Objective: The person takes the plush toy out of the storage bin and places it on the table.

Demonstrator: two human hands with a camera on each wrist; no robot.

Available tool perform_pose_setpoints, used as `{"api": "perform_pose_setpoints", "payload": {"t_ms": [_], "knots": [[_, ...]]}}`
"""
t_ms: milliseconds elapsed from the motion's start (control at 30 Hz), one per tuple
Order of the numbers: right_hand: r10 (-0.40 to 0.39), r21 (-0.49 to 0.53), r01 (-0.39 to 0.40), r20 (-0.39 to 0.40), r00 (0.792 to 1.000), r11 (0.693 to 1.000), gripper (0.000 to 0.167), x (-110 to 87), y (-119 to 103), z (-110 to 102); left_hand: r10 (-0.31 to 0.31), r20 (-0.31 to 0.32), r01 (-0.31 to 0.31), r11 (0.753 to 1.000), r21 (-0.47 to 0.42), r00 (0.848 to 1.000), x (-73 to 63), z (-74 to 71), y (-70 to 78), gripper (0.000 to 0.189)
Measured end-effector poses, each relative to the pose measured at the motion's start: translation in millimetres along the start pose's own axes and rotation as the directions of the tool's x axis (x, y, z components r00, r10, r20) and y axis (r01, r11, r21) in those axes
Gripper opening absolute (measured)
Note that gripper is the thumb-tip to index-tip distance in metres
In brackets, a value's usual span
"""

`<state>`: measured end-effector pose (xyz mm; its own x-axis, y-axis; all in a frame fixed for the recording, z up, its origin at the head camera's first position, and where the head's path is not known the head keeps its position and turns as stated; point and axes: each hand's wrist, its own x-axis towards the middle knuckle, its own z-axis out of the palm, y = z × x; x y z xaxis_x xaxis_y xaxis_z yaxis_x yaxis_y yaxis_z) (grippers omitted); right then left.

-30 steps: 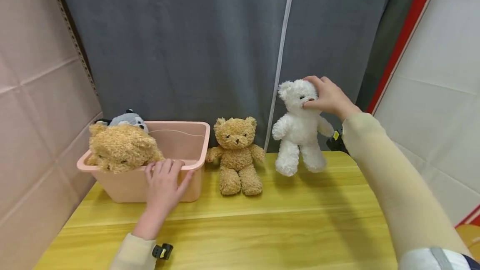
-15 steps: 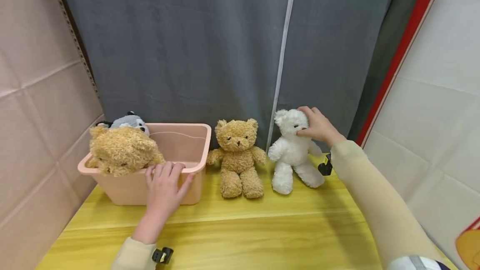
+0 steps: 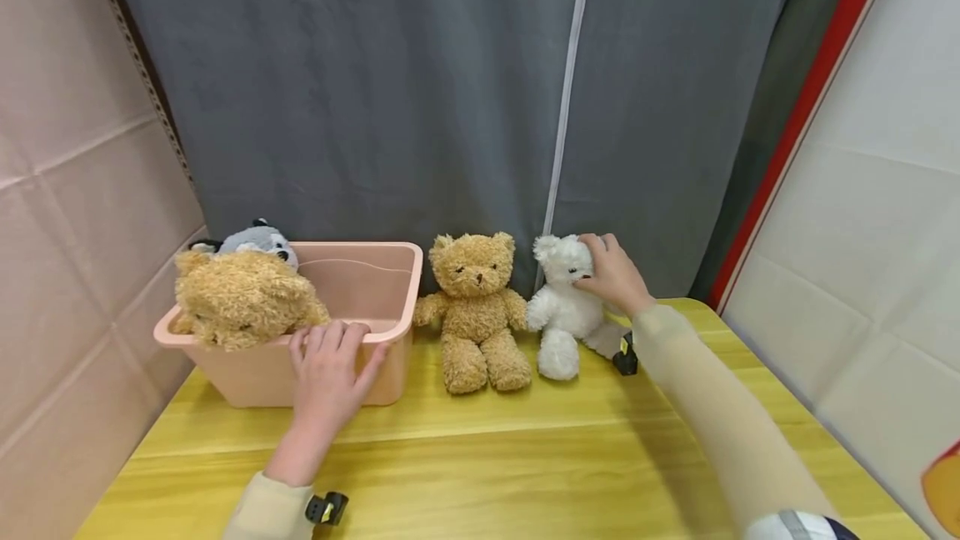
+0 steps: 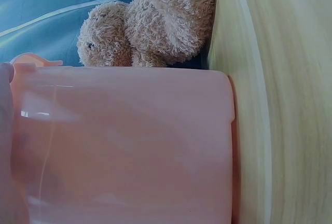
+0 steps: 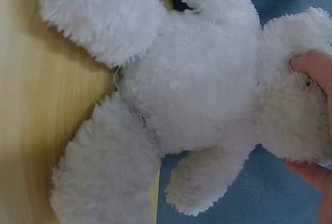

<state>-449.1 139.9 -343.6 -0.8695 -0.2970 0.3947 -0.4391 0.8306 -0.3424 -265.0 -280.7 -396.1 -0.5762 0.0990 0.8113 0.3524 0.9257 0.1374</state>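
Observation:
A white teddy bear (image 3: 572, 311) sits on the table at the right, its back toward the grey curtain. My right hand (image 3: 613, 275) grips its head, the thumb across the face. In the right wrist view, the fingers and thumb hold either side of the white bear's head (image 5: 293, 120). Beside it a tan teddy bear (image 3: 477, 315) sits upright, facing me. At the left my left hand (image 3: 330, 369) holds the front rim of a pink plastic bin (image 3: 397, 332), fingers over the edge. The left wrist view shows mostly the bin's wall (image 4: 124, 141).
Another tan teddy bear (image 3: 243, 298) leans over the bin's front rim, with a grey-and-white plush animal (image 3: 258, 240) behind it. A grey curtain (image 3: 375, 90) hangs behind the wooden table (image 3: 480, 473). White panels (image 3: 885, 273) stand at the sides.
My right hand has brought the white teddy bear down and leftward, from above the table to a seat beside the tan teddy bear. The left hand has stayed on the bin's rim.

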Motion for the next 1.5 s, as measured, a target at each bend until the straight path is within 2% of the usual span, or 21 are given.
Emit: {"api": "perform_pose_setpoints", "payload": {"t_ms": [167, 533, 867, 1267, 1500], "knots": [[0.016, -0.022, -0.016, -0.035, 0.999, 1.0, 0.073, 6.3, -8, -3, -0.006, -0.006, 0.006, 1.0, 0.005, 1.0, -1.0, -1.0, -0.7, 0.056], [0.041, 0.074, -0.047, 0.08, 0.996, 0.996, 0.09, 17.8, -9, -11, 0.004, -0.019, -0.004, 1.0, 0.013, 1.0, 0.2, 1.0, 1.2, 0.056], [0.05, 0.034, -0.054, 0.116, 0.992, 0.998, 0.093, 17.4, -6, -16, 0.004, -0.026, -0.004, 1.0, 0.009, 1.0, 0.9, 0.2, 2.3, 0.057], [0.021, -0.032, -0.016, 0.142, 0.99, 0.999, 0.085, 5.4, -4, -20, 0.0, -0.01, 0.0, 1.0, 0.022, 1.0, -0.7, 1.9, -0.2, 0.059], [-0.062, -0.053, 0.07, 0.126, 0.99, 0.996, 0.082, 2.1, -20, -27, -0.002, -0.007, 0.002, 1.0, 0.016, 1.0, -0.9, 1.9, -0.9, 0.057]]}}
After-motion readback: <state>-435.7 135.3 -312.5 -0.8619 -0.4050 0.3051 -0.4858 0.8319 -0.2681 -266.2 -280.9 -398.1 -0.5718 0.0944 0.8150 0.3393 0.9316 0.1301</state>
